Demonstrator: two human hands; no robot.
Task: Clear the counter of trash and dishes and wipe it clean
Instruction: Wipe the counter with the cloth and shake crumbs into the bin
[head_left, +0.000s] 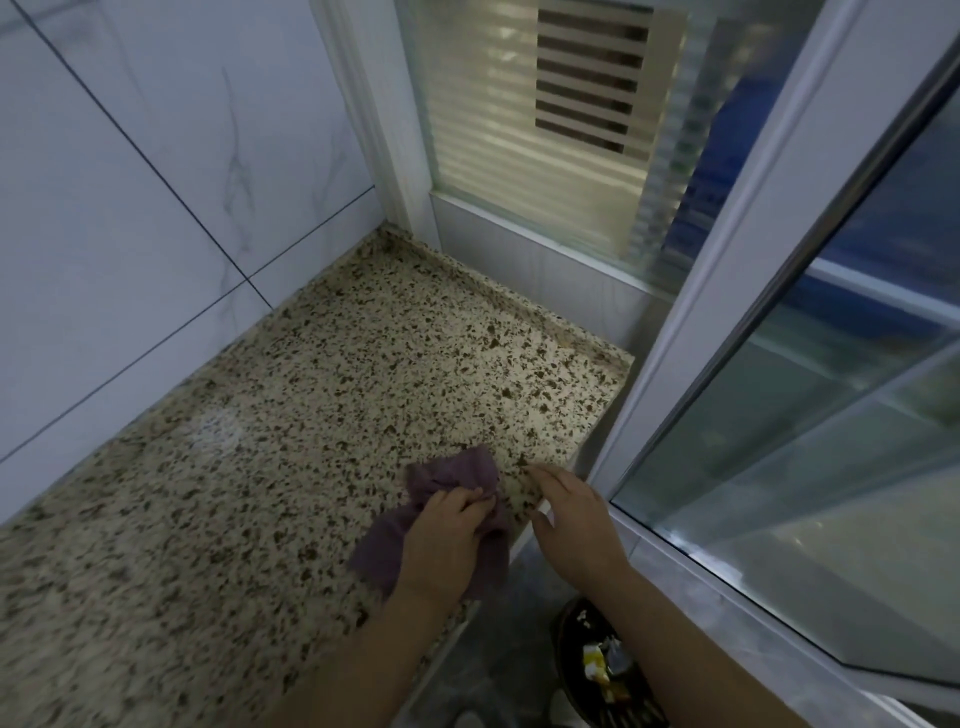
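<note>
Purple cloth (457, 483) on beige, brown-speckled counter (249, 467); white marbled wall tiles (130, 218).

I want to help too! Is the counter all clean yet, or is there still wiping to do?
Nearly. Clearing looks done: no trash or dishes show on the speckled stone counter, and wrappers sit in the dark bin on the floor below. Wiping is in hand: the left hand grips a crumpled purple cloth near the front edge, the right hand open beside it. Probably left: the rest of the counter.

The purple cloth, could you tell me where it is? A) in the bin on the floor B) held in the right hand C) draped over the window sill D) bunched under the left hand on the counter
D: the left hand grips the cloth on the counter; the right hand is open beside it.
</note>
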